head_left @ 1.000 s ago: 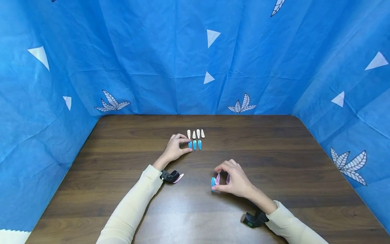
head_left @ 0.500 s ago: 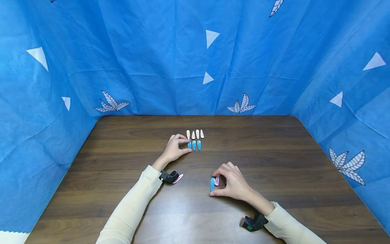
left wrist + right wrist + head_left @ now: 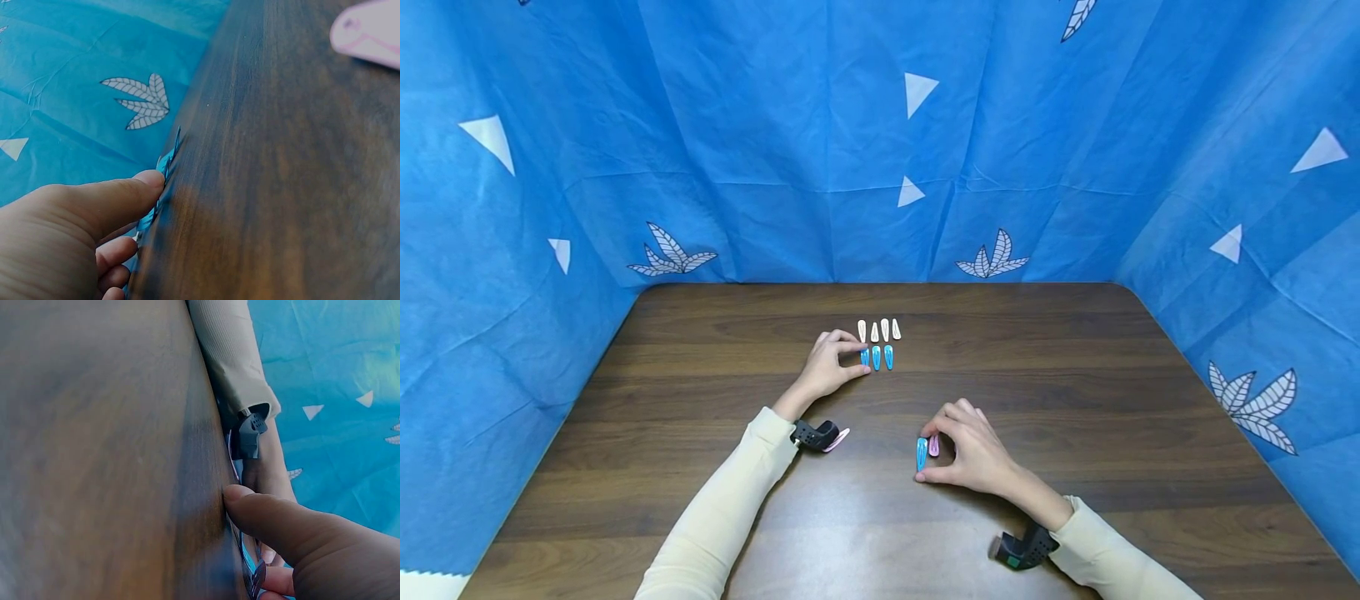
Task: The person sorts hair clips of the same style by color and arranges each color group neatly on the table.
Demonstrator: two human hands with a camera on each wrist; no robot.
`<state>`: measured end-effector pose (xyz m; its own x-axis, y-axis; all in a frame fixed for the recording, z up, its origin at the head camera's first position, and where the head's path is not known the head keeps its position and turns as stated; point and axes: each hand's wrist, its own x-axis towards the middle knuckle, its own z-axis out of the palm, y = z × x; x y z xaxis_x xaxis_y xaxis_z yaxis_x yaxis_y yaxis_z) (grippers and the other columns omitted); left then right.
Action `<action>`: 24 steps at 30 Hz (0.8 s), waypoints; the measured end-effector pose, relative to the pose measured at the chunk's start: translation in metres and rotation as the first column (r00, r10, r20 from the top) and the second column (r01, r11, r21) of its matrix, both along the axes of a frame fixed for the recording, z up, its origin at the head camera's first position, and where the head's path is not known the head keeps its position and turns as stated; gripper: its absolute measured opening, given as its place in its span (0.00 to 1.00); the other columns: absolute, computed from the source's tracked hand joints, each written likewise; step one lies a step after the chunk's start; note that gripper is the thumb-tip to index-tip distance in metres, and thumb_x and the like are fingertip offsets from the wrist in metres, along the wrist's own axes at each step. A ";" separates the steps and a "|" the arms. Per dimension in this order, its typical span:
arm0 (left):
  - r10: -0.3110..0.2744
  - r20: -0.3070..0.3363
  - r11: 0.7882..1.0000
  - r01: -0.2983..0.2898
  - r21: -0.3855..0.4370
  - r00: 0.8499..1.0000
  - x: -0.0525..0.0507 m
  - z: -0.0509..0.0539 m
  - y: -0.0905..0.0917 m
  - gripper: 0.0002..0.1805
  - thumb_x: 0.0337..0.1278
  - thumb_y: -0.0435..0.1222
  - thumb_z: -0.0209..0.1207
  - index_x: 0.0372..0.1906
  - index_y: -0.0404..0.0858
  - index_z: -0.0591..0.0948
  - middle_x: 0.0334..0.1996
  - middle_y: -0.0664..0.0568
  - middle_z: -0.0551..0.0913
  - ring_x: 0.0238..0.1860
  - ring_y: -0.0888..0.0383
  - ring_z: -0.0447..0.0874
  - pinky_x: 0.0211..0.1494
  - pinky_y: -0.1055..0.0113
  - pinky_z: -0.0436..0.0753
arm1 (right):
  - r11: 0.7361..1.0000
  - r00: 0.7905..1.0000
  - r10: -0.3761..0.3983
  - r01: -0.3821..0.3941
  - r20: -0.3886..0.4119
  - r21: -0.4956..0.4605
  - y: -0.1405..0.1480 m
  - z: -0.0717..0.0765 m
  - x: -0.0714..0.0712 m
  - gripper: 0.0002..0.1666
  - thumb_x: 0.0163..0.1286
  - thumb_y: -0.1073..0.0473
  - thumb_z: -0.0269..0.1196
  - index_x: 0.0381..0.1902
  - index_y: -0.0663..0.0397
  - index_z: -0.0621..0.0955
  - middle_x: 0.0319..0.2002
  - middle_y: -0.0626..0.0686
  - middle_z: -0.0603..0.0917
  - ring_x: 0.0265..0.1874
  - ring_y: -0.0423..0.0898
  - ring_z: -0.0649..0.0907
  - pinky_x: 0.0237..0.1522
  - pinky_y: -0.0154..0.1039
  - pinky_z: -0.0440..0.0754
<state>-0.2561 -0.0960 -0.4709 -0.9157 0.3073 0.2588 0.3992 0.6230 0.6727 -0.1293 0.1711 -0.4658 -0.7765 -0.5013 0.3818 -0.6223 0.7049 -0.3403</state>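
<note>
In the head view my left hand (image 3: 829, 365) pinches the leftmost blue snap hair clip (image 3: 865, 358) end to end, thumb at its near end. Two more blue hair clips (image 3: 877, 358) lie beside it in a row. My right hand (image 3: 973, 450) holds another blue hair clip (image 3: 921, 455) between thumb and forefinger, low over the table or on it. Just behind that clip, a pink hair clip (image 3: 934, 447) shows through the gap of the right hand. Under the left wrist camera lies a pale pink hair clip (image 3: 837, 440), also large in the left wrist view.
Several cream hair clips (image 3: 874, 331) form a row beyond the blue ones. Everything lies on a dark wooden table (image 3: 1045, 367), with a blue patterned cloth (image 3: 820, 150) hanging around its back and sides. A black camera (image 3: 1026, 547) sits on the right wrist.
My right hand has shifted slightly nearer, its forefinger coming to the blue clip's far end. A second pink clip, seen earlier inside that hand's curve, is now hidden. The left hand stays put.
</note>
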 end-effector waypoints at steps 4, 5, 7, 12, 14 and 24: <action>0.002 0.011 1.000 -0.002 0.006 1.000 0.000 0.000 0.000 0.24 0.47 0.40 0.72 0.53 0.38 0.85 0.51 0.48 0.80 0.58 0.48 0.69 0.62 0.51 0.70 | 1.000 1.000 0.006 -0.006 -0.005 -0.009 0.000 -0.001 0.000 0.29 0.35 0.35 0.78 0.36 0.38 0.83 0.35 0.36 0.79 0.37 0.35 0.69 0.39 0.34 0.67; 0.002 0.011 1.000 -0.002 0.006 1.000 0.000 0.000 0.000 0.24 0.47 0.40 0.72 0.53 0.38 0.85 0.51 0.48 0.80 0.58 0.48 0.69 0.62 0.51 0.70 | 1.000 1.000 0.009 -0.009 -0.008 -0.011 -0.001 -0.001 0.000 0.29 0.35 0.35 0.78 0.36 0.38 0.83 0.35 0.37 0.79 0.37 0.35 0.69 0.39 0.34 0.66; 0.000 0.008 1.000 -0.001 0.006 1.000 0.000 0.000 0.000 0.24 0.47 0.40 0.72 0.53 0.37 0.85 0.50 0.48 0.80 0.58 0.48 0.70 0.62 0.51 0.70 | 1.000 1.000 0.012 -0.013 -0.011 -0.015 -0.001 -0.001 0.000 0.29 0.35 0.36 0.79 0.36 0.38 0.84 0.35 0.37 0.79 0.37 0.35 0.69 0.39 0.34 0.66; -0.001 -0.004 1.000 0.001 0.005 1.000 0.000 0.001 0.000 0.24 0.47 0.40 0.72 0.53 0.37 0.85 0.50 0.48 0.80 0.57 0.48 0.70 0.61 0.52 0.70 | 1.000 1.000 0.022 -0.022 -0.018 -0.015 -0.001 -0.002 0.000 0.29 0.36 0.36 0.79 0.36 0.38 0.84 0.34 0.38 0.79 0.36 0.35 0.68 0.38 0.33 0.65; 0.000 -0.002 1.000 0.000 0.007 1.000 0.000 0.001 0.000 0.24 0.47 0.40 0.73 0.53 0.37 0.85 0.50 0.48 0.80 0.57 0.48 0.70 0.61 0.52 0.70 | 0.999 0.999 0.027 -0.027 -0.024 -0.018 -0.002 -0.002 0.000 0.29 0.37 0.36 0.78 0.37 0.39 0.84 0.34 0.38 0.79 0.36 0.36 0.68 0.38 0.33 0.65; 0.006 0.001 1.000 -0.006 0.015 1.000 0.001 0.001 0.000 0.24 0.47 0.39 0.73 0.52 0.37 0.85 0.50 0.48 0.80 0.58 0.48 0.70 0.62 0.52 0.70 | 0.993 0.998 0.063 -0.064 -0.007 -0.099 -0.005 0.005 0.004 0.29 0.39 0.42 0.80 0.40 0.42 0.84 0.34 0.39 0.82 0.35 0.36 0.71 0.39 0.34 0.67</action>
<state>-0.2555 -0.0958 -0.4702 -0.9178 0.2977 0.2627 0.3948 0.6151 0.6825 -0.1253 0.1660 -0.4607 -0.7427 -0.5091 0.4350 -0.6662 0.6271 -0.4035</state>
